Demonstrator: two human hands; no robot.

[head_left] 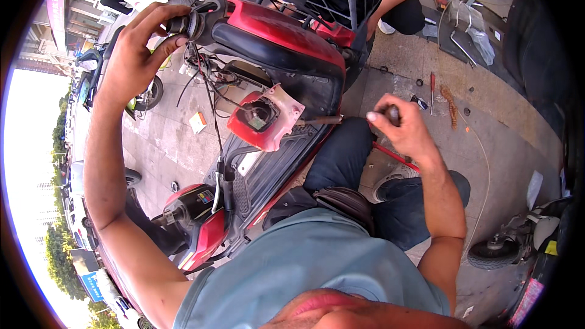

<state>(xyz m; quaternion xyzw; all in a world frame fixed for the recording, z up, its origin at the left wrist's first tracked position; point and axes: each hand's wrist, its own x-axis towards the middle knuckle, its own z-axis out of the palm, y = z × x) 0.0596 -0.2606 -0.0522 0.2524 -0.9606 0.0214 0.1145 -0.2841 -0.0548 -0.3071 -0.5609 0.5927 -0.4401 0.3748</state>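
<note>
Head view: left hand (135,53) is gripping a dark cylinder (179,25), probably stiff, by its sides, right hand (409,129) clasping a rounded piece (395,115).

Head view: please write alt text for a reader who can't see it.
A person's left hand grips a dark round part by a red scooter's black seat, while the right hand curls around what looks like a small dark object. Loose wires and a red housing show nearby.
</note>
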